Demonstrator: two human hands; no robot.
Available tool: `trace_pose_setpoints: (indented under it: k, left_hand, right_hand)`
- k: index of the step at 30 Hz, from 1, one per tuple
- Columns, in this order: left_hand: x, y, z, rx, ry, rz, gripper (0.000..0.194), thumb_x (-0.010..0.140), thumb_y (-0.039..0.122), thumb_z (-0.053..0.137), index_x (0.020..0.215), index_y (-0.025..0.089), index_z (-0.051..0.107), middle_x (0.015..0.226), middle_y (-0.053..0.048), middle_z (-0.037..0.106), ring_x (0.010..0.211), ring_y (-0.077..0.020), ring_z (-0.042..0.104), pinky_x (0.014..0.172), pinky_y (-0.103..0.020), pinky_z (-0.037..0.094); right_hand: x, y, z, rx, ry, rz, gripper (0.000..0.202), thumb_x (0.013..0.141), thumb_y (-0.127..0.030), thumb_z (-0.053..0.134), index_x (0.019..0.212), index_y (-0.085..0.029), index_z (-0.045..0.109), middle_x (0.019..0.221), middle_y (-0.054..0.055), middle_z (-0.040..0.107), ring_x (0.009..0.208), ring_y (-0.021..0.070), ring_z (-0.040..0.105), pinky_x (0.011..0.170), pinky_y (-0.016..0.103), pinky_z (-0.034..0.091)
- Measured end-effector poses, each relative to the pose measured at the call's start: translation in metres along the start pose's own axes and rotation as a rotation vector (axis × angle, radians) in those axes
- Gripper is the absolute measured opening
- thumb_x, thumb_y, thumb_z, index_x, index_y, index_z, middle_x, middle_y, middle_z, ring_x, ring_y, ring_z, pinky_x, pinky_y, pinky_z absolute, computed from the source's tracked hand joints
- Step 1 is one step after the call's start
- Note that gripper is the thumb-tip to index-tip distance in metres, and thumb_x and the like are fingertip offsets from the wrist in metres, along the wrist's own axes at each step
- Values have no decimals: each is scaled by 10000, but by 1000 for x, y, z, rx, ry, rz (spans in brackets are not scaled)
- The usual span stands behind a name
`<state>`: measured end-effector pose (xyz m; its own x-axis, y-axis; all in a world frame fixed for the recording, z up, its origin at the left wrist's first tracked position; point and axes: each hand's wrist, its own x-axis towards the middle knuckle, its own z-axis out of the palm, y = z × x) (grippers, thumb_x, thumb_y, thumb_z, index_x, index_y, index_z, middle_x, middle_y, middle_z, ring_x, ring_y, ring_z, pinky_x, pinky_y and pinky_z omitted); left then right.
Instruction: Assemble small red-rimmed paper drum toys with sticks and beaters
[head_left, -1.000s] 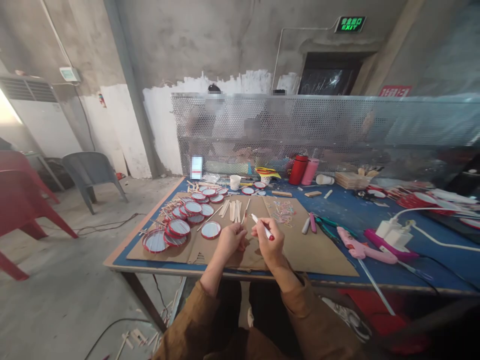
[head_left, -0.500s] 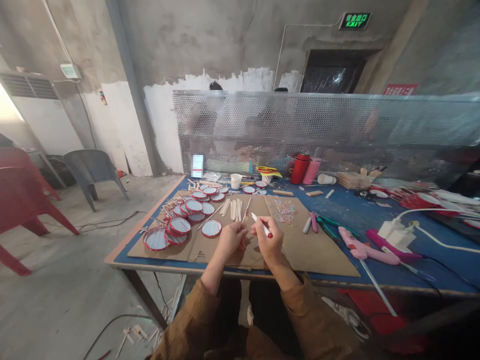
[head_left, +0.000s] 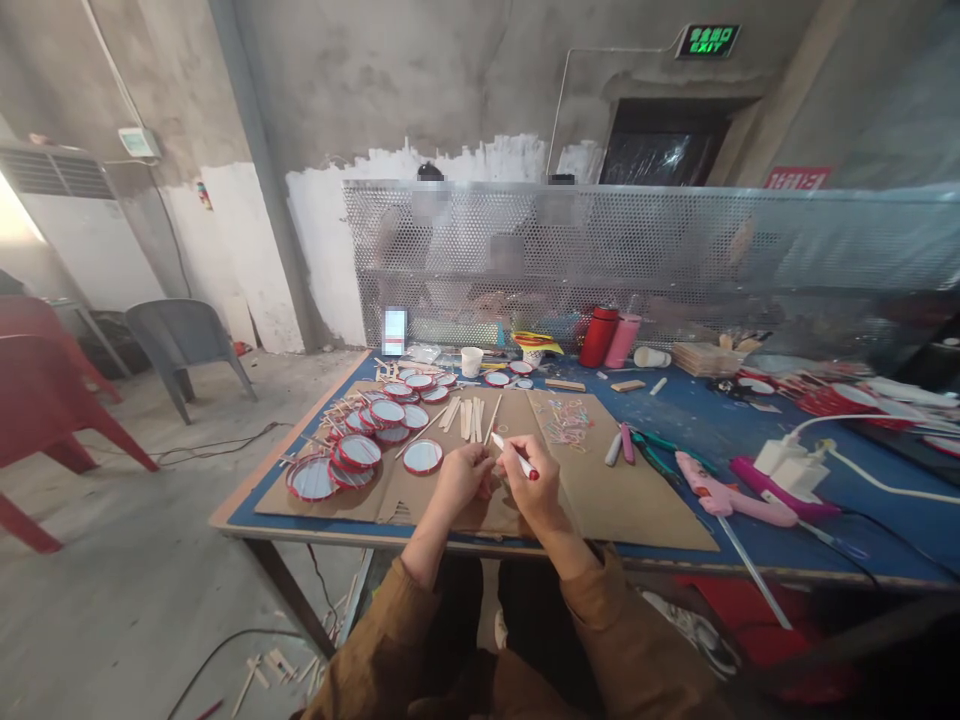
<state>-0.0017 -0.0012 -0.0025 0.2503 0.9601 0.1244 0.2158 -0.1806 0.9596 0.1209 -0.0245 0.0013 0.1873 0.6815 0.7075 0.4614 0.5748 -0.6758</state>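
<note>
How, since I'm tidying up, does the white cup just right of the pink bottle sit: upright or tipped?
Tipped: the white cup lies lengthwise, its side on the blue tabletop.

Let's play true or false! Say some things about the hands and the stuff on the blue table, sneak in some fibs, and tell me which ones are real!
1. The right hand holds a white-and-red pen. True.
2. The left hand is spread out flat. False: the left hand is curled up.
3. The glue gun is green. False: the glue gun is pink.
4. A red bottle stands beside a pink bottle. True.
5. The little colourful loops are inside a cup. False: the loops lie loose on the cardboard.
</note>
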Motion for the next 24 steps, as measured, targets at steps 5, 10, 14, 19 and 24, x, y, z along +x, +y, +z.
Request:
trace_pose_setpoints:
  k: [5, 10, 14, 19, 24]
  left_hand:
    - [2, -4, 1, -12, -7, -1, 194, 778, 316, 487, 638, 186, 449, 415, 43, 498, 362, -116, 517, 350, -177, 349]
    - [1, -3, 0, -31, -20, -1, 193, 769, 342, 498, 664, 181, 476, 427, 48, 495, 356, -102, 501, 350, -170, 345]
    - [2, -5, 0, -53, -29, 8, 188, 763, 333, 493, 649, 186, 462, 434, 50, 486, 366, -108, 501, 361, -184, 361]
    - [2, -6, 0, -38, -23, 16, 200, 763, 335, 496, 637, 191, 440, 436, 46, 497, 368, -111, 503, 361, -184, 355]
    - [4, -9, 1, -28, -17, 10, 193, 763, 345, 489, 655, 194, 437, 415, 50, 486, 356, -115, 503, 342, -179, 344]
  right_hand:
    - [-1, 1, -1, 75, 53, 15, 136, 874, -309, 497, 843, -191, 557, 653, 6, 649, 540, 134, 645, 537, 230, 522]
    - [1, -1, 1, 35, 7, -6, 142, 873, -315, 499, 846, -191, 562, 676, 19, 655, 582, 141, 654, 550, 230, 523]
    - [1, -4, -1, 20, 5, 15, 152, 868, -313, 500, 799, -192, 562, 606, 3, 633, 528, 135, 628, 521, 225, 504]
    - [1, -2, 0, 106, 39, 48, 139, 871, -307, 503, 835, -189, 566, 646, 3, 641, 531, 131, 635, 533, 227, 517]
    - [2, 3, 2, 51, 0, 8, 145, 873, -306, 499, 848, -184, 573, 659, 12, 641, 555, 132, 631, 540, 224, 509]
